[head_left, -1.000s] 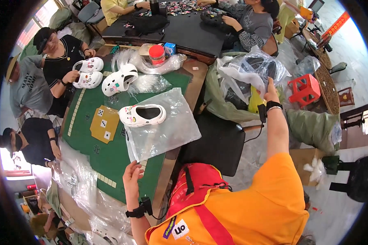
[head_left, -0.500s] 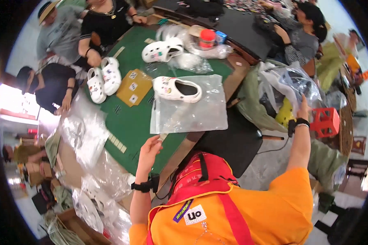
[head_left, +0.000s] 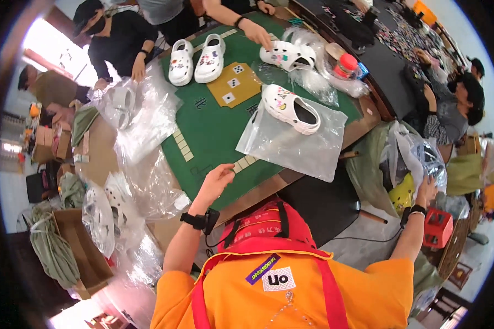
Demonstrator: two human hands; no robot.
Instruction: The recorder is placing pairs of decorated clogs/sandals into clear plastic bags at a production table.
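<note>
My left hand is open, its fingers loosely bent above the near edge of the green table top, holding nothing. Ahead of it a white clog with colourful charms rests on a flat clear plastic bag. Out to the right, my right hand reaches to a bundle of clear plastic in a green sack. Its fingertips blend into the plastic, so its grip is unclear. Something yellow with dark holes, like a clog, shows in the sack beside it.
Two white clogs stand at the far left of the table by a gold card. Another person's hand reaches to more white clogs. A red-lidded jar stands at the far right; a red stool is below my right hand.
The whole view has turned, shifting the table things rightward. The other person's hand has come to the clogs at the far right. My right hand remains at the sack, my left by the table edge.
</note>
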